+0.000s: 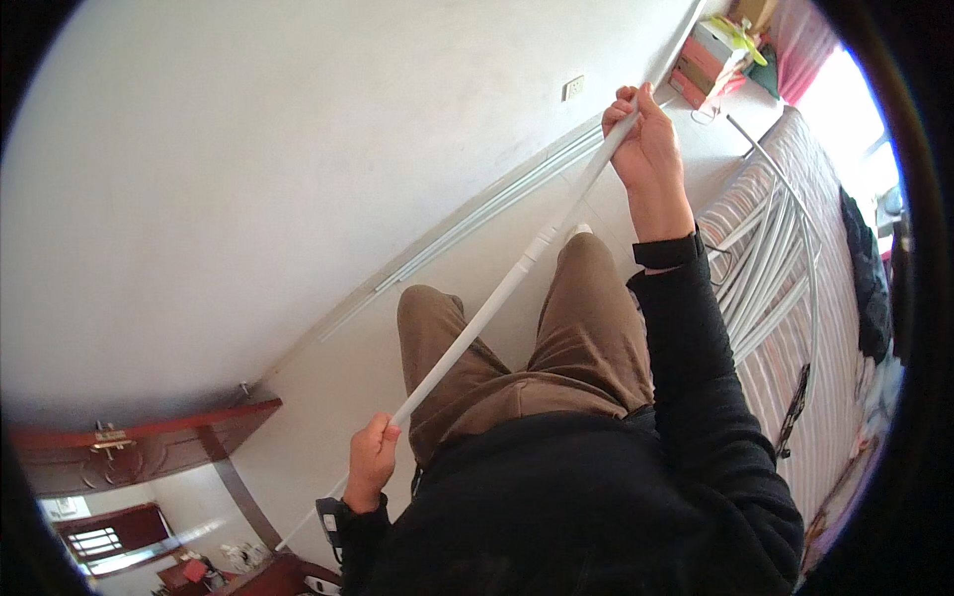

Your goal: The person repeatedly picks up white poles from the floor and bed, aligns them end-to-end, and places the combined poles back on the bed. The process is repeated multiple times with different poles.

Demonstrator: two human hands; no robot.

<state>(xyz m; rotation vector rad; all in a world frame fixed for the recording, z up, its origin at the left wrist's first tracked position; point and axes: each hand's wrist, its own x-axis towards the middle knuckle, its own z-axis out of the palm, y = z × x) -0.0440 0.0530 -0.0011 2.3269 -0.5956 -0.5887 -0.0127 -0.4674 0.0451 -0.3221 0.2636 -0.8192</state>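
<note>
A long white plastic pipe (477, 320) runs slantwise across my body, with a joint sleeve (538, 244) around its middle. My right hand (646, 144) is raised at the far right and wraps around the pipe's upper part. Lower down, near my left hip, my left hand (372, 458) is closed around the same pipe. The lower end passes behind my left wrist, and a thin white length shows beyond it. My thighs in brown trousers lie under the pipe's middle.
Several thin white pipes (497, 204) lie on the floor along the white wall (248, 179). On the striped bed (835, 199) at the right rests a bundle of white tubes (770, 273). Stacked boxes (708, 62) stand at the far right. A dark red wooden door (149, 457) is at the lower left.
</note>
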